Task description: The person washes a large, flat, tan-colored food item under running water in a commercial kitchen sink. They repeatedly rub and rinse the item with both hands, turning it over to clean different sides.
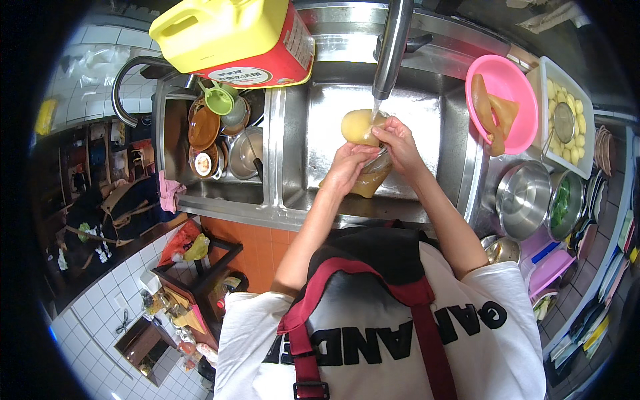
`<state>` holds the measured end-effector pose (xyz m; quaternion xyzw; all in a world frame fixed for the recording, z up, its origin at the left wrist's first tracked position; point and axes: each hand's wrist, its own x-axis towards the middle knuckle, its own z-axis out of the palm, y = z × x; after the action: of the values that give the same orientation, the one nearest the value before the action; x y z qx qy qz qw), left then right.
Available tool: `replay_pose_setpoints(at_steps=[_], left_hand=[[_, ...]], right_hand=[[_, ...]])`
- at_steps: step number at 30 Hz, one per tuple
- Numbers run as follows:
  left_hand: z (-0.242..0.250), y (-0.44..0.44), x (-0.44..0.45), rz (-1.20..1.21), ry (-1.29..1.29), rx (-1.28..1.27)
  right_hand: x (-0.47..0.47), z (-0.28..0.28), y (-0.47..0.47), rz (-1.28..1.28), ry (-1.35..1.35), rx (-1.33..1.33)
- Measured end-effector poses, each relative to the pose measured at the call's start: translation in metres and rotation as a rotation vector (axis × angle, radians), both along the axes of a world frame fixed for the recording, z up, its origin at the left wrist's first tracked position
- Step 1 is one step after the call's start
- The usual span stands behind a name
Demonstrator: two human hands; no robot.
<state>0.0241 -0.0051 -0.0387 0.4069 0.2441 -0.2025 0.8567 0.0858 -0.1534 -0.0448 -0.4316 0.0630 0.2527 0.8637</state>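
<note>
Over the right basin of a steel double sink, both hands hold a pale yellow, tan piece of food that looks like animal skin or tripe; its exact kind is unclear. My left hand grips it from below, and my right hand pinches its right side. Water runs onto it from the faucet. A darker tan, floppy part hangs beneath the hands. To the right, a pink plastic basin holds similar tan pieces.
A yellow and red plastic jug stands at the sink's back left. Dishes and a steel bowl fill the left basin. Rightward are a white tub of peeled potatoes with a strainer, a steel basin and a bowl of greens.
</note>
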Motion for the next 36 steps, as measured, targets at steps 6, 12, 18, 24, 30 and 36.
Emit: replay_pose_setpoints(at_steps=[6,12,18,24,30,36], left_hand=[[0.014,0.034,0.006,0.045,0.123,-0.084],[0.009,0.003,0.015,-0.127,0.018,0.458],[0.005,-0.004,0.012,-0.107,-0.01,0.433],[0.0,-0.006,0.024,-0.038,-0.104,0.487],[-0.008,-0.008,0.028,-0.148,-0.158,0.647],[-0.034,0.012,0.046,0.126,0.105,-0.008]], right_hand=[[-0.009,0.002,-0.027,0.189,0.043,-0.043],[-0.013,-0.008,-0.033,0.29,-0.022,-0.174],[-0.011,-0.006,-0.042,0.282,-0.053,-0.25],[-0.001,0.0,-0.042,0.294,-0.095,-0.339],[0.006,-0.002,-0.042,0.268,-0.147,-0.31],[0.007,0.009,-0.042,0.308,-0.1,-0.241]])
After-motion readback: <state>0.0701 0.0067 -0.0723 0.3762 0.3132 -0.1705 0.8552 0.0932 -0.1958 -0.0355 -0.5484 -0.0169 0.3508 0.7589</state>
